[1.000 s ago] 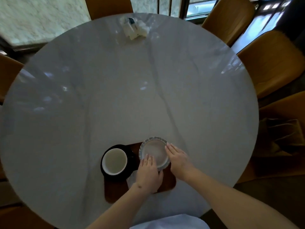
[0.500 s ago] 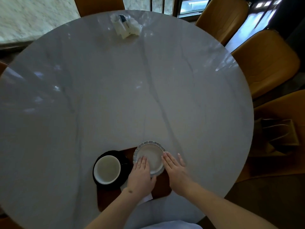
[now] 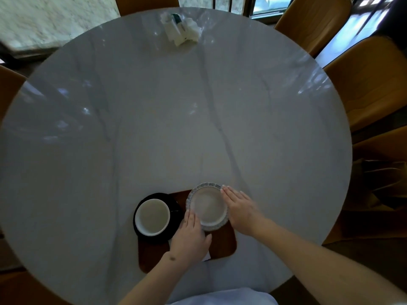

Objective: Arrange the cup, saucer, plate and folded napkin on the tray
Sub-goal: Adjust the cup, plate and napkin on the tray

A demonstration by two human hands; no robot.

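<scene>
Dark wooden tray [image 3: 222, 244] on grey marble counter [image 3: 198, 117], both hands' flat open grip, left hand [image 3: 190, 237] and right hand [image 3: 241, 209], flanking empty fluted white plate [image 3: 208, 205], empty white cup [image 3: 152, 217] on black saucer [image 3: 174, 203] left of it

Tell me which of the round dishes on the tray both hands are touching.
The pale plate with the fluted rim, at the tray's right end. The left hand and right hand flank it; the white cup on the black saucer sits untouched.

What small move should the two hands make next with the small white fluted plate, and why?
Probably slide the small white fluted plate slightly nearer, then let go. The left hand and right hand lie flat at its rim, and its far edge seems to overhang the dark wooden tray. The white cup sits on the black saucer.
</scene>
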